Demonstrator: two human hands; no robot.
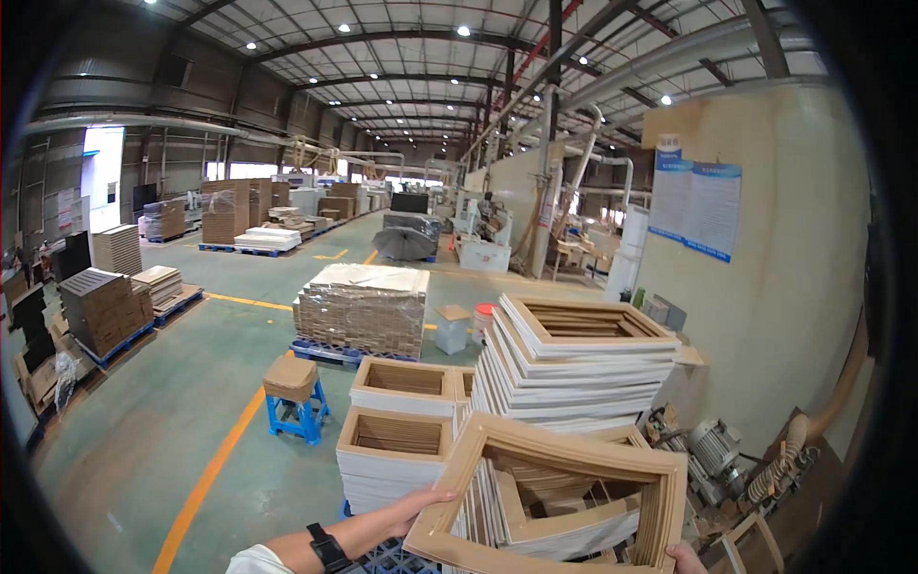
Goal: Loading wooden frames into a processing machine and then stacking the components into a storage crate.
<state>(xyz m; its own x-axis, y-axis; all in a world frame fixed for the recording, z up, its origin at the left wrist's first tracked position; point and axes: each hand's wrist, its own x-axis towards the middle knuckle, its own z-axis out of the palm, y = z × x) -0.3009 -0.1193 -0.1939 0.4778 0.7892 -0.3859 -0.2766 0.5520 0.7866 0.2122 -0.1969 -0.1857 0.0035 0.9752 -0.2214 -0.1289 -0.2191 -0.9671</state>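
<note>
A rectangular wooden frame (581, 446) with a brown face and an open middle is held tilted in front of me. My left hand (421, 504) grips its left side, with a dark band around that wrist. At the lower right corner, the fingers of my right hand (686, 558) hold the same frame; the rest of that hand is cut off by the picture edge. Just behind the held frame rises a tall, uneven stack of similar frames (574, 381) with white sides. Shorter stacks of frames (390, 475) stand to its left.
A blue stool (298, 417) with a cardboard-topped seat stands left of the frames. Beyond it is a wrapped pallet load (361, 311). Motor machinery (715, 448) sits close on the right by a pale wall (784, 287). More loaded pallets (105, 311) line the far left.
</note>
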